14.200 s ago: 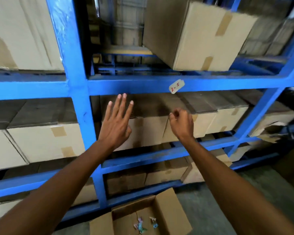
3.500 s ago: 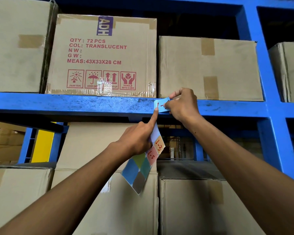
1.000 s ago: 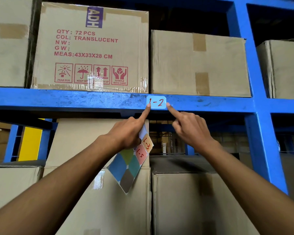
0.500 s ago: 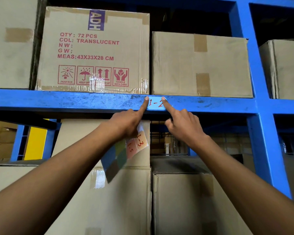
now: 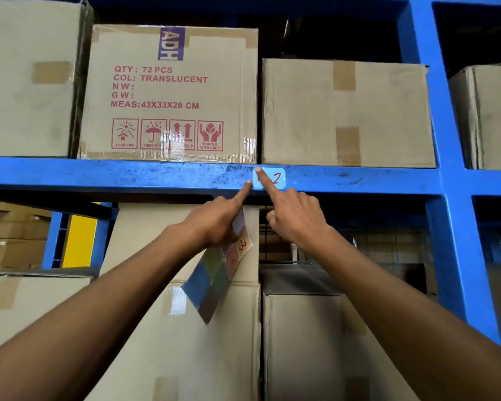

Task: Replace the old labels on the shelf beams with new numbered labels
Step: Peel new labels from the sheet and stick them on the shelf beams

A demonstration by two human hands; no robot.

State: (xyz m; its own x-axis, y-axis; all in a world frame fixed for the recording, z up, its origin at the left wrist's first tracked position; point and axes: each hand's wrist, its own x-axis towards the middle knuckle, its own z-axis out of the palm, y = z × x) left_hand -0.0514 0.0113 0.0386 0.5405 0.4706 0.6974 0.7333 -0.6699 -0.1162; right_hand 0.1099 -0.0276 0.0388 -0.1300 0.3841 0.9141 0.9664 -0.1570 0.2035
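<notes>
A pale blue label (image 5: 276, 178) with red writing, its "2" showing, is stuck on the blue shelf beam (image 5: 128, 176). My right hand (image 5: 294, 214) points up, and its index fingertip lies across the label's left part, covering the first digit. My left hand (image 5: 214, 224) holds a sheet of coloured labels (image 5: 217, 270) under its curled fingers, and its index fingertip touches the beam at the label's lower left corner. The sheet hangs below the hand; a red "3" shows on an orange label.
Taped cardboard boxes (image 5: 344, 114) stand on the beam, one printed "72 PCS TRANSLUCENT" (image 5: 168, 94). More boxes (image 5: 185, 328) fill the shelf below. A blue upright (image 5: 457, 227) rises at the right. A yellow panel (image 5: 80, 241) shows at the left.
My right index finger has slid up and left over the label's first digit. The left fingertip has dropped from the label's upper left to its lower left corner.
</notes>
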